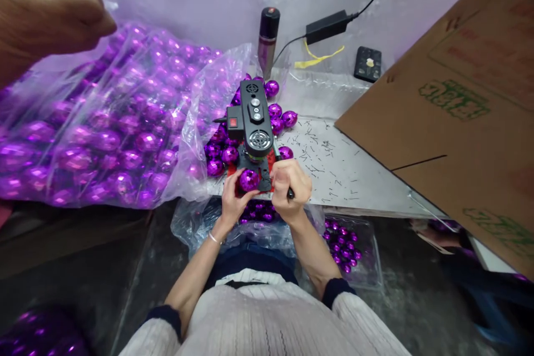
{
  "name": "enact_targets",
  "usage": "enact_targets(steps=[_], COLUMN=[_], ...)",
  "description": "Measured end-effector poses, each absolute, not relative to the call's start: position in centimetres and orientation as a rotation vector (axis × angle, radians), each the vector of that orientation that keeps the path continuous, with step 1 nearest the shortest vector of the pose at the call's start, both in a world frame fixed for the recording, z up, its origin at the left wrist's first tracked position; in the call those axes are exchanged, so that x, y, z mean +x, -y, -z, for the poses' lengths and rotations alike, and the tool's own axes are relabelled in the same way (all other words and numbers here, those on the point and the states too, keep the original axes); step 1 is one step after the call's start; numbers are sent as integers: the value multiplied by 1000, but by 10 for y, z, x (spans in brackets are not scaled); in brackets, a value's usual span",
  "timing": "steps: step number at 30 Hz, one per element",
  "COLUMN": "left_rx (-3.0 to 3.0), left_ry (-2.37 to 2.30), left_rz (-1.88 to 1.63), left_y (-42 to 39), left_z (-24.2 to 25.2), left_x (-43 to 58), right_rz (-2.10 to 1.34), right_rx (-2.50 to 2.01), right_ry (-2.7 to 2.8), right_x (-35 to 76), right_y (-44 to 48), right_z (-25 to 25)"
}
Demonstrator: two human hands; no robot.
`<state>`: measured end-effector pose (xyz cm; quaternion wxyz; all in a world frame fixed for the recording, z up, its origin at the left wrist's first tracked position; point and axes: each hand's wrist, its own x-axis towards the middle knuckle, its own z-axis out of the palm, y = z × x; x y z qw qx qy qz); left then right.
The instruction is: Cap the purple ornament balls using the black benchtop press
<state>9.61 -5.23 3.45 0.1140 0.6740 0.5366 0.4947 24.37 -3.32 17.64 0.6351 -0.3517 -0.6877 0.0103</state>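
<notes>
Left grip (231, 200): we see thumb and fingers curved in around one purple ball (249, 179) at the centre of the frame, by the front of the machine (256, 114); its far side is hidden.
Right grip (294, 181): closed in a fist around the lever (291, 193); we make out its black end and a little shaft above.
Machine: the casing hides most of what lies beneath, and we cannot tell whether the ball touches it.
Another person's fist (62, 14): upper left, cut off by the frame; what it holds is unclear to us.
Bag (125, 94): left of frame, full of balls blurred by film and glare.
Carton (438, 139): cut off at right, its print too blurred for us to read.
Surface (337, 178): pale, strewn with short dark bits (311, 147); loose balls (289, 118) crowd the machine.
Upper centre and right: bottle (268, 39), adapter (327, 26), yellow strip (317, 59), black box (368, 64).
Below: clear tray (378, 258) of balls, lower right of centre; dark floor (142, 256); shadowed balls (39, 334) cut off lower left.
</notes>
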Motion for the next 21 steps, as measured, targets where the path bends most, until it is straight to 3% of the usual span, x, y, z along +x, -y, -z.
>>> enact_targets(steps=[9, 15, 21], left_rx=[2351, 2127, 1978], left_ry=[-1331, -1804, -1980], left_rz=[-1287, -1377, -1076], left_y=[110, 63, 5], left_z=[-21, -59, -78], left_x=[86, 79, 69], right_rz=[10, 12, 18], right_rx=[-789, -781, -776], right_ry=[1630, 1612, 1586], right_x=[249, 248, 248], right_y=[34, 33, 32], right_z=[-168, -164, -160])
